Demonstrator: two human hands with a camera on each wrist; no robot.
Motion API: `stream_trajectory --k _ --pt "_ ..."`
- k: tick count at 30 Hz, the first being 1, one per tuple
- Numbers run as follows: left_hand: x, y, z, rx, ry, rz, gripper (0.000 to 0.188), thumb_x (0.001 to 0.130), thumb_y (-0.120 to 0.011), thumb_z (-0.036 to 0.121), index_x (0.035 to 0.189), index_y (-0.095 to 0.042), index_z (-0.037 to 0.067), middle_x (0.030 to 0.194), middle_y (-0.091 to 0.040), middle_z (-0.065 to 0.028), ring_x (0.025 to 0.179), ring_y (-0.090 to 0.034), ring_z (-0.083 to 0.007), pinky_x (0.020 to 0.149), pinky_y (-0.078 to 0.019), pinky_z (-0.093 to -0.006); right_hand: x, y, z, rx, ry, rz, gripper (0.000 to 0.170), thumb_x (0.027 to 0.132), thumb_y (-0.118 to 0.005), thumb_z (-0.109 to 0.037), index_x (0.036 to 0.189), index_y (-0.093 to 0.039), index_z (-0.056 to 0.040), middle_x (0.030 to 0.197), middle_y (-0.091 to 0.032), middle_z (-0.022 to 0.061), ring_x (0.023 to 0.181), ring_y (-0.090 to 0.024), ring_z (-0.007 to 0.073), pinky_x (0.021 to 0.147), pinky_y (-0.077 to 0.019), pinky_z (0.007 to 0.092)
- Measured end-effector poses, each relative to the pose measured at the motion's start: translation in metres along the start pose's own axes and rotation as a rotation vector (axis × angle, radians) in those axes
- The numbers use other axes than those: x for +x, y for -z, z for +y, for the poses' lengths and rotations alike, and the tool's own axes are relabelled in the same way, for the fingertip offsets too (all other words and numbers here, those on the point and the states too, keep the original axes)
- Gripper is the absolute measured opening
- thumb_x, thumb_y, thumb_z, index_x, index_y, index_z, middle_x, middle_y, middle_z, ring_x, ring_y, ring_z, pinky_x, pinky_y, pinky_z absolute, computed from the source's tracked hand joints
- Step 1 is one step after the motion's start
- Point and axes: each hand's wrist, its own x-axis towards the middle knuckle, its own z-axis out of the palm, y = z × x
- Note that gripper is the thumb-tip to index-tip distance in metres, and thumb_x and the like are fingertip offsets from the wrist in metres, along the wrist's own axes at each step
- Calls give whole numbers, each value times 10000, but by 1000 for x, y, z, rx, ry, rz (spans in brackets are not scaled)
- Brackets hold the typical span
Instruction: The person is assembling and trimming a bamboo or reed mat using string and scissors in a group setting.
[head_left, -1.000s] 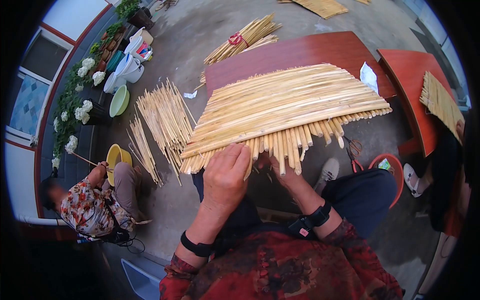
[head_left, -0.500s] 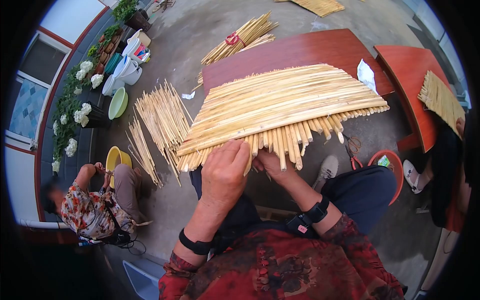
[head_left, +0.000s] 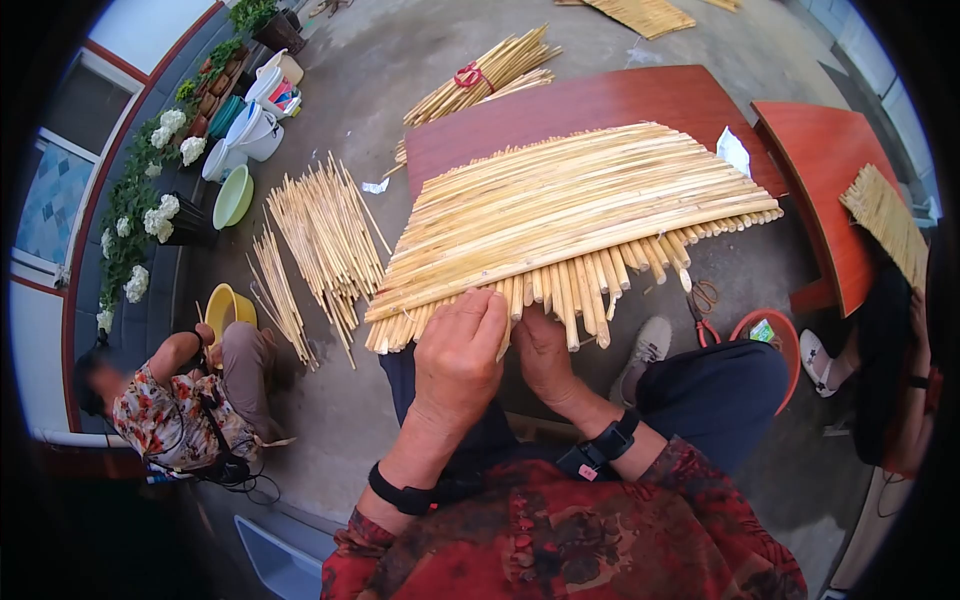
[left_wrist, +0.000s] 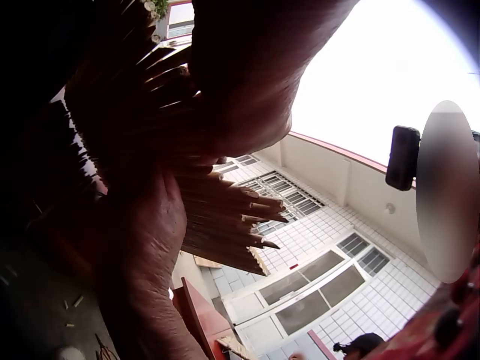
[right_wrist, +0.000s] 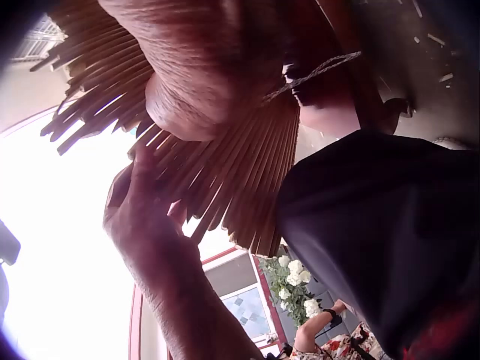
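A mat of straw-coloured reeds [head_left: 560, 210] lies over the red-brown table, its near edge overhanging towards the person. At that edge the left hand [head_left: 458, 350] grips the reeds near the left corner, fingers curled over the rim. Close beside it, the right hand [head_left: 548, 355] reaches up under the cut reed ends [head_left: 600, 275]. Its fingertips are hidden by the mat, so I cannot tell what they hold. A thin twine [right_wrist: 322, 73] stretches out from the mat's underside next to the right hand in the right wrist view.
Loose reeds [head_left: 325, 245] lie on the ground at left, and a tied bundle [head_left: 485, 75] lies beyond the table [head_left: 640, 90]. Red-handled scissors [head_left: 703, 310] and a red basin [head_left: 785, 340] are by the right knee. Another person [head_left: 185, 400] sits at left.
The right hand has shifted left, closer to the left hand, and more of it shows below the reed ends. The left hand keeps its place on the mat's edge.
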Motion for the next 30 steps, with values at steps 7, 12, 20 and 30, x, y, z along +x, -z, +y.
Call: stream_trajectory --k 7,12,20,30 --pt "40 21 -10 -104 126 51 130 695 -626 81 772 -527 48 739 -563 -106 670 -562 -289 551 -441 -350 41 62 -4 33 -192 -176 145 839 -488 -129 885 -570 -19 731 -554 75 528 -489 139 513 -417 257" --pt "61 51 -21 -96 179 -26 104 720 -628 64 801 -584 16 650 -565 -105 571 -559 -182 526 -424 -260 67 67 -60 249 -225 -218 171 834 -508 -154 927 -579 -30 691 -553 33 516 -461 81 485 -399 228" --pt "97 99 -43 -262 462 -98 163 738 -642 136 839 -599 16 606 -580 -66 581 -533 -67 541 -419 -215 87 60 -72 -396 307 -354 150 793 -542 -144 892 -592 -43 716 -597 97 552 -549 254 523 -443 326" --pt "144 105 -74 -268 527 -245 310 763 -611 257 901 -592 -20 716 -613 -86 651 -530 -82 610 -420 -238 101 93 -108 375 -390 -663 139 813 -510 -111 883 -581 -14 606 -547 42 538 -542 121 456 -426 251"
